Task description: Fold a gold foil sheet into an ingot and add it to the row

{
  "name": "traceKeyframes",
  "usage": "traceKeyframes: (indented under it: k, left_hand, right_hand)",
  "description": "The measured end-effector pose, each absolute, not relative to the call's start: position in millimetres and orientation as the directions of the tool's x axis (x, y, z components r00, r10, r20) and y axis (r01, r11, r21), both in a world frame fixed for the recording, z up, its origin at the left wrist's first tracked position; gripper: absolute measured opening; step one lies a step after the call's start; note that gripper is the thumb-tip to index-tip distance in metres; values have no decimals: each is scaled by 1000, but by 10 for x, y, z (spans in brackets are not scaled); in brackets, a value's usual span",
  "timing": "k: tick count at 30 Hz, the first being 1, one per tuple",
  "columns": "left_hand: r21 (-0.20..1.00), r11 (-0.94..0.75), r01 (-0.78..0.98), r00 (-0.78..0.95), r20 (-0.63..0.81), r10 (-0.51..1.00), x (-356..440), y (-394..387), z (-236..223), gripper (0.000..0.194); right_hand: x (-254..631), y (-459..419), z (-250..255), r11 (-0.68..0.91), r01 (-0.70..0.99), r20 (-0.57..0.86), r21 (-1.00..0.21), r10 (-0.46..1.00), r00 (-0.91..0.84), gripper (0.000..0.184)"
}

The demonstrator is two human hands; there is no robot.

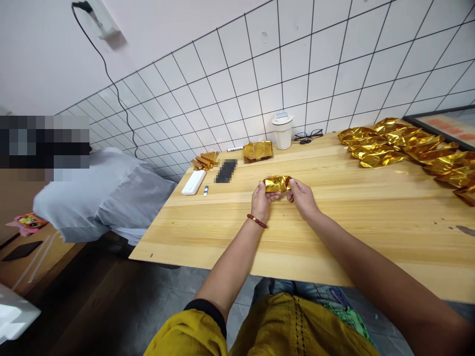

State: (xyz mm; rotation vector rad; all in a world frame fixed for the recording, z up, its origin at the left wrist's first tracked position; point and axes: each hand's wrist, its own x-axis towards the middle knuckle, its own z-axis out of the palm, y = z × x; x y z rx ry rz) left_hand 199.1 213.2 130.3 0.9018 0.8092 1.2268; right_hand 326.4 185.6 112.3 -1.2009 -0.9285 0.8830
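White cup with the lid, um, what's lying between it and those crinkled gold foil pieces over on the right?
A pair of dark-framed glasses, near the tiled wall; the head view shows it.

So you've got both forearms reaching forward, elbows wide, wrists angling inward. Your left hand (264, 201) and right hand (301, 197) are up close at about the same height, not touching, fingers curled under and thumbs on top, so basically a matching pinch grip. Your forearms are bare, btw.
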Motion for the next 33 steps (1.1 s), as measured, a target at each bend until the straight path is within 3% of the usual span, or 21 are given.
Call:
traceKeyframes:
  k: [7,15,21,25,33]
  left_hand:
    - [896,56,-441,85,-21,996,1985,2161,1278,64]
    - [870,-7,-493,-48,-19,999,1977,2163,1317,48]
    - [858,1,-514,34,20,999,1985,2164,1278,56]
    - [863,-42,-504,-32,30,999,1982,2204,1242,63]
    - [929,-44,-366,24,56,998,1983,2211,1249,67]
  right_hand:
    - [3240,1824,1095,191,53,198,-980,953,228,63]
    - [3249,1841,1093,172,74,186,-982,937,296,62]
    - [3254,1856,1042,174,61,184,-983,939,290,59]
    - [3247,1848,1074,175,58,184,-983,933,308,60]
    - [3272,1858,1058,172,39,175,-984,931,319,57]
